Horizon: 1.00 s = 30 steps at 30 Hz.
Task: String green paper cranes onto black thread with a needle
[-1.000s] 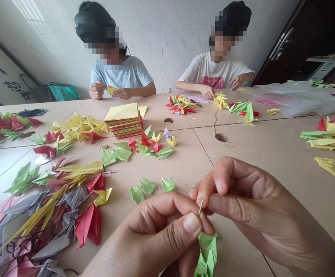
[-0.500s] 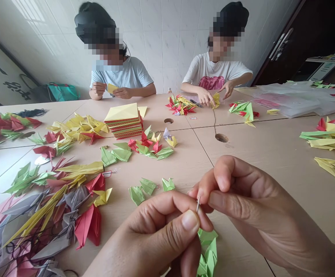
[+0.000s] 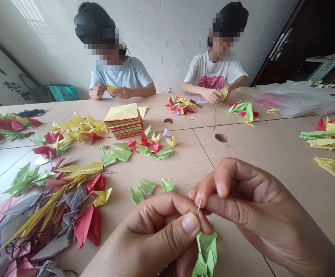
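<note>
A thin metal needle (image 3: 199, 207) stands nearly upright, pinched between the thumb and forefinger of my left hand (image 3: 161, 234). My right hand (image 3: 242, 204) has its thumb and forefinger pressed together close beside the needle's upper end. Whatever lies between those right fingertips is hidden or too fine to make out. Just below my hands, green folded paper cranes (image 3: 207, 254) show with a bit of dark thread across them, partly covered by my left hand.
Several small green folded papers (image 3: 148, 186) lie beyond my left hand. Pink, grey and red cranes with black thread (image 3: 54, 227) heap at left. A stack of coloured paper squares (image 3: 124, 121) stands mid-table, near a round hole (image 3: 221, 137). Two people (image 3: 121, 77) fold yellow paper opposite.
My right fingertips have shifted slightly left and down, and more of the needle shows. Across the table, the right-hand person has brought both hands together around the yellow paper, lifting its thread.
</note>
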### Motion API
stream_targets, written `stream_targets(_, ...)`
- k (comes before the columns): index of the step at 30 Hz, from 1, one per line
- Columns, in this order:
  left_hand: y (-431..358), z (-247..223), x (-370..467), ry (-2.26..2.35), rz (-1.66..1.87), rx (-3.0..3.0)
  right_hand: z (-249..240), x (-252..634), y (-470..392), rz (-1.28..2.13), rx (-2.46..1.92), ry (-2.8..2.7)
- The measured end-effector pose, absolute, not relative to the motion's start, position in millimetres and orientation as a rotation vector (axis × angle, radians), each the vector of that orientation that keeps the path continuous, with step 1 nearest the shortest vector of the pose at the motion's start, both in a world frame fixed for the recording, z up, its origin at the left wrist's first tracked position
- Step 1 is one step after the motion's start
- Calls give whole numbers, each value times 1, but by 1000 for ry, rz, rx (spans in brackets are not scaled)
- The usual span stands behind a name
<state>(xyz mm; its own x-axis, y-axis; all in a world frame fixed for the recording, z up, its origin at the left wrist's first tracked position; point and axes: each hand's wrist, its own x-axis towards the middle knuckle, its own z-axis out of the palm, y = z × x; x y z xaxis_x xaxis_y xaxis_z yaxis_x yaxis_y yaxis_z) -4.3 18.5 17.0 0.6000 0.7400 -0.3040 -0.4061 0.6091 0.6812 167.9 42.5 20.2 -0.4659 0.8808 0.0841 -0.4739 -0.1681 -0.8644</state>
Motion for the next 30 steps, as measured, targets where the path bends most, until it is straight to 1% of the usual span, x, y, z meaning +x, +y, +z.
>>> stream_targets(7,18,17,-3,607,731,590,19,169,45,1869,-545,-1006)
stream_targets(14,17,18,-2,567,765,546,17,169,44,1827,-554,-1050)
stream_targets(23,19,18,-2,590,728,550,19,167,43,1739,-577,-1119)
stream_targets(30,20,22,-4,623,728,575,21,169,44,1803,-582,-1083)
